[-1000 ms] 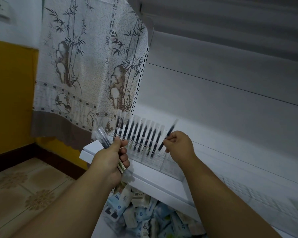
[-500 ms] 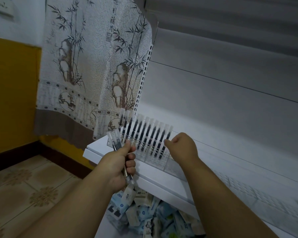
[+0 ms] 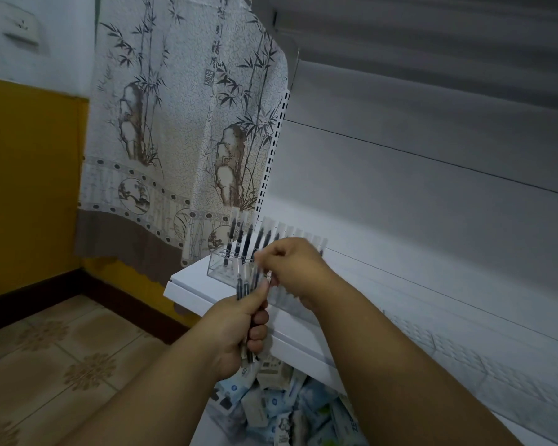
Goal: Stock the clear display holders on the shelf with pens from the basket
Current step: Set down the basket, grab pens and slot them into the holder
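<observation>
Your left hand (image 3: 239, 336) is gripping a small bunch of pens (image 3: 246, 286), fingers and thumb curled round their lower halves so the clear caps are sticking up just in front of the clear holder (image 3: 221, 268). Your right hand (image 3: 290, 268) is reaching across to the top of that bunch, its fingertips (image 3: 264, 262) pinching at one of the pens there; the motion blur is making it hard to tell which pen it has. The holder is sitting near the left end of the white shelf (image 3: 194, 289), and a row of dark pens with clear caps (image 3: 255, 238) is standing upright in it, leaning slightly back toward the grey back panel (image 3: 416, 194). Your right hand is hiding the middle of that row. Below the shelf edge, between your forearms, a heap of blue and white packets (image 3: 281, 410) is lying. A bamboo-print curtain (image 3: 181, 123) is hanging to the left of the shelf.
</observation>
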`<state>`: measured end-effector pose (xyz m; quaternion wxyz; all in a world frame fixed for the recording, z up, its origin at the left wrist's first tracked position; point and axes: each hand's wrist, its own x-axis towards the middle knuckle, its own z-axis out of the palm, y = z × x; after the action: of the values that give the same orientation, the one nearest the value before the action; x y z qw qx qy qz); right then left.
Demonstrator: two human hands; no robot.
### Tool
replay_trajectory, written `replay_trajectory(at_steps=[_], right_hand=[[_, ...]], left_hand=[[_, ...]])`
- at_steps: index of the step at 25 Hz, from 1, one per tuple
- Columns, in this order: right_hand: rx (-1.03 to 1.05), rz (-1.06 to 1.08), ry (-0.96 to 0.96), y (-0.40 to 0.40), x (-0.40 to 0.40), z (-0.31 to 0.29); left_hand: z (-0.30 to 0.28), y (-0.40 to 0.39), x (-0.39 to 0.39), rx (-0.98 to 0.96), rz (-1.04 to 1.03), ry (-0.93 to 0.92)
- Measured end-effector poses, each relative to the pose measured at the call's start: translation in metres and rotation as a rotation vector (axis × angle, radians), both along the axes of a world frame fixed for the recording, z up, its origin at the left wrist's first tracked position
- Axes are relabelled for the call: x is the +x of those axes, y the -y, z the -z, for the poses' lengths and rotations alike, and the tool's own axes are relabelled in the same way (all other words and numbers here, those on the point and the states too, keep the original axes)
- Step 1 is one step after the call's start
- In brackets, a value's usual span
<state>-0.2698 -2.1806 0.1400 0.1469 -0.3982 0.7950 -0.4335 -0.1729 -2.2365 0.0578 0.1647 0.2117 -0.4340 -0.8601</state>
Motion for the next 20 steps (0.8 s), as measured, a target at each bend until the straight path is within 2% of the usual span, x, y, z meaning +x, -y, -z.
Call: replay_trajectory(at_steps=[3, 5, 8, 10, 16, 20], right_hand=[[-0.329, 0.235, 0.13, -0.017, -0.028, -0.016], [-0.476, 0.407, -0.028, -0.034, -0.056, -0.024], [-0.432, 0.517, -0.387, -0.049, -0.081, -0.021], [-0.393, 0.49, -0.476, -0.05, -0.084, -0.015], [-0.343, 0.403, -0.487, -0.041, -0.09, 0.006], [-0.153, 0.387, -0.453, -0.041, -0.092, 0.023]], left_hand=[[-0.003, 0.002, 0.004, -0.02, -0.017, 0.013], [-0.004, 0.003, 0.001, -0.006, -0.031, 0.013], [-0.005, 0.001, -0.007, 0.033, -0.03, 0.014], [-0.004, -0.002, -0.011, 0.049, -0.022, 0.015], [0.001, 0.003, -0.012, 0.071, -0.038, 0.026], [0.001, 0.0, -0.013, 0.073, -0.032, 0.031]])
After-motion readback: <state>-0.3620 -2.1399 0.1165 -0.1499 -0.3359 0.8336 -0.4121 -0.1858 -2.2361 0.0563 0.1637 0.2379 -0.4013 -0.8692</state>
